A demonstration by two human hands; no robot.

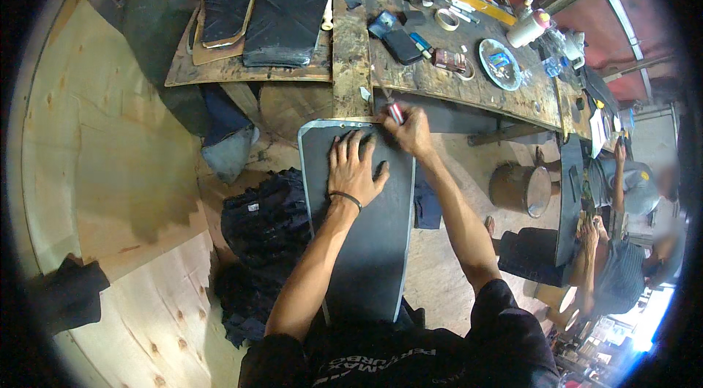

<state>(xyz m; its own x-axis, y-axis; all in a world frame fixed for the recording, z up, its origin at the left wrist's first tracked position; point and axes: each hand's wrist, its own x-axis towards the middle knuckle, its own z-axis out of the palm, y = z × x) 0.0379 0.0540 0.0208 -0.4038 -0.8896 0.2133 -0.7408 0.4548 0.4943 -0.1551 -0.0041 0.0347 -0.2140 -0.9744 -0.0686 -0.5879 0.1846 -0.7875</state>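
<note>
A long dark-grey board with a pale rim and cut corners stretches from my lap to the protruding plank of the workbench. My left hand lies flat on its upper part, fingers spread and holding nothing. At the board's far right corner, my right hand is closed round a tool with a red-and-white handle. The tool's thin shaft points away from me, over the bench edge; its exact kind is unclear. Small holes or studs dot the board's far rim beside my left fingertips.
Black-covered panels lie on the bench's left side. To the right are a tape roll, a round dish, a white bottle and a dark pouch. Dark cloth is heaped beside me; other people work at far right.
</note>
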